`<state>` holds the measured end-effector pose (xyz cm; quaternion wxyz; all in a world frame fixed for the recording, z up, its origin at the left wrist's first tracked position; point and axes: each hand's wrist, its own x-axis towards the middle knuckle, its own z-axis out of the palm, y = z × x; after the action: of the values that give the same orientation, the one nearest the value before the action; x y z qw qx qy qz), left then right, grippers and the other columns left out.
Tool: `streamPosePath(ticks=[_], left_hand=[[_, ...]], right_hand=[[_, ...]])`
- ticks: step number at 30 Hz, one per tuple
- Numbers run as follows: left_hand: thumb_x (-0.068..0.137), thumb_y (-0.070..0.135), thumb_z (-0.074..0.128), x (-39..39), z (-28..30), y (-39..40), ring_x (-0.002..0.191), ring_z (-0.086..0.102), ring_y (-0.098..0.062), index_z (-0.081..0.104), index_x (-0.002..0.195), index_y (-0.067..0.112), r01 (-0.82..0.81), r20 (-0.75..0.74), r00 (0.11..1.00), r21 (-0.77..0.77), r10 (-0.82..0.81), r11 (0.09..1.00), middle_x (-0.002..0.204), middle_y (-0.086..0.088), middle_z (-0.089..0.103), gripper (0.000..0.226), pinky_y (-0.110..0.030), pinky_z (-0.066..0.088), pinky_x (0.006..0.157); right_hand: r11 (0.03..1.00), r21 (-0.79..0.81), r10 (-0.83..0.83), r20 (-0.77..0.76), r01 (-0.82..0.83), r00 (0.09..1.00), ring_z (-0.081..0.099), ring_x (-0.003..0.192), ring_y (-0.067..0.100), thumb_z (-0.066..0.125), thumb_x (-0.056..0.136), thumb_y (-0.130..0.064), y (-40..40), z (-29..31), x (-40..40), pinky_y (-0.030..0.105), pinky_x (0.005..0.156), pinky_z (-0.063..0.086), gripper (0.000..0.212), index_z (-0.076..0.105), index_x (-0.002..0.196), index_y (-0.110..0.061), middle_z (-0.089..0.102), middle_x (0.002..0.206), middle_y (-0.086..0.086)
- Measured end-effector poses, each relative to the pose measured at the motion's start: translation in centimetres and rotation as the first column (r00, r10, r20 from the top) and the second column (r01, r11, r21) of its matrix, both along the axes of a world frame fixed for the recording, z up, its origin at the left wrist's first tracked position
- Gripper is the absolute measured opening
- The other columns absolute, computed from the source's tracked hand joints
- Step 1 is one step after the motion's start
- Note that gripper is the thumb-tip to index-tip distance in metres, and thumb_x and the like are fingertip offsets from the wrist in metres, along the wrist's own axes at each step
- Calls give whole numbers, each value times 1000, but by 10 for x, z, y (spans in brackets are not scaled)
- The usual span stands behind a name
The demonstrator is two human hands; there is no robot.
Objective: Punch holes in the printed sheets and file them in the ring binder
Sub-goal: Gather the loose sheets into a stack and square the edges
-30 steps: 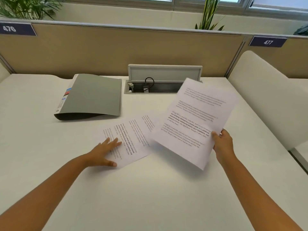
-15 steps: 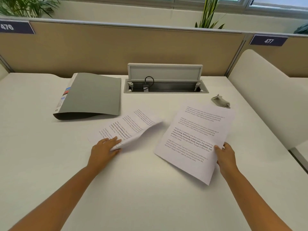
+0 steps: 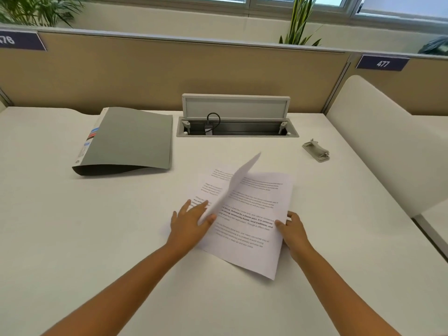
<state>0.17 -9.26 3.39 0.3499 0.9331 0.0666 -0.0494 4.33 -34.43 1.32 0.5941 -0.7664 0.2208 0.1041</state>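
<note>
Moved since half a second ago: left hand [image 3: 191,223] has carried its printed sheet [image 3: 232,187] rightward, over the second printed sheet [image 3: 252,229]; right hand's sheet now lies flat on the desk [image 3: 97,238]. Left hand: thumb and fingers pinching the raised, curled sheet at its near edge. Right hand [image 3: 294,230]: thumb on the flat sheet's right edge, fingers curled beside it. Ring binder [image 3: 131,139]: closed, beyond the left hand, well apart. Hole punch [image 3: 316,151]: beyond the right hand, untouched
</note>
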Motion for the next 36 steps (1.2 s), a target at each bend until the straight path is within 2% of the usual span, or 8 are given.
streamPosePath(ticks=[9, 12, 15, 21, 26, 30, 32, 36], left_hand=[[85, 60, 39, -15, -18, -44, 145, -7, -22, 17, 143, 41, 276, -223, 940, 62, -256, 959, 157, 13, 8, 65, -52, -6, 115], [86, 61, 38, -19, -28, -47, 144, -13, -21, 10, 144, 40, 345, -231, 920, 98, -316, 934, 157, 11, 2, 68, -50, -12, 114], [87, 58, 40, -21, -26, -50, 145, -10, -19, 10, 144, 40, 366, -206, 914, 49, -349, 929, 157, 11, 3, 67, -47, -10, 115], [88, 33, 56, -5, -9, -25, 141, 20, -13, 25, 142, 28, 181, 59, 983, -278, -172, 943, 154, 5, 23, 63, -21, 14, 111], [89, 26, 56, 20, 1, 24, 142, 22, -17, 15, 146, 20, 90, 69, 995, -188, -78, 978, 155, -2, 20, 71, -26, 19, 111], [88, 35, 55, 34, 15, 38, 141, 23, -24, 7, 148, 17, -128, -73, 992, -517, 106, 847, 155, -3, 18, 79, -41, 23, 112], [88, 40, 54, 44, 25, 45, 137, 32, -26, 19, 146, 15, -239, -163, 971, -663, 175, 709, 151, -5, 31, 72, -43, 26, 111], [89, 34, 53, 54, 39, 56, 118, 55, -25, 47, 133, 15, -159, -111, 987, -706, 114, 690, 131, -8, 57, 48, -43, 42, 103]], right_hand=[[989, 148, 9, -45, -2, 999, 57, 110, 28, 45, 95, -14, 16, 2, 4, 48, 94, 49, 39, 37, 133, -14, 52, 129, 9], [980, 201, -7, -20, 10, 1000, 58, 110, 26, 39, 96, -37, 18, 1, 4, 49, 96, 48, 40, 43, 130, -17, 57, 126, 5], [984, 169, 43, 68, -54, 997, 61, 109, 23, 52, 74, -69, 16, -6, 7, 48, 96, 49, 72, 48, 127, -22, 61, 124, 1], [988, 59, 132, 156, -143, 979, 61, 106, 27, 62, 85, -10, 21, 20, 3, 47, 94, 49, 43, 51, 126, -12, 62, 121, 8], [969, 18, 235, 267, -248, 935, 64, 101, 21, 63, 85, -12, 17, 47, 4, 40, 89, 53, 36, 56, 120, -18, 65, 116, 4], [946, 37, 290, 349, -322, 891, 68, 95, 21, 64, 85, -11, 19, 72, 5, 38, 83, 56, 31, 60, 113, -22, 69, 111, 4], [931, 42, 320, 386, -363, 865, 69, 95, 20, 63, 85, -9, 20, 81, 4, 35, 82, 56, 33, 59, 116, -19, 70, 110, 3], [937, -29, 329, 406, -348, 852, 67, 95, 14, 64, 85, -14, 24, 88, 8, 31, 81, 55, 30, 57, 112, -26, 68, 109, -4]])
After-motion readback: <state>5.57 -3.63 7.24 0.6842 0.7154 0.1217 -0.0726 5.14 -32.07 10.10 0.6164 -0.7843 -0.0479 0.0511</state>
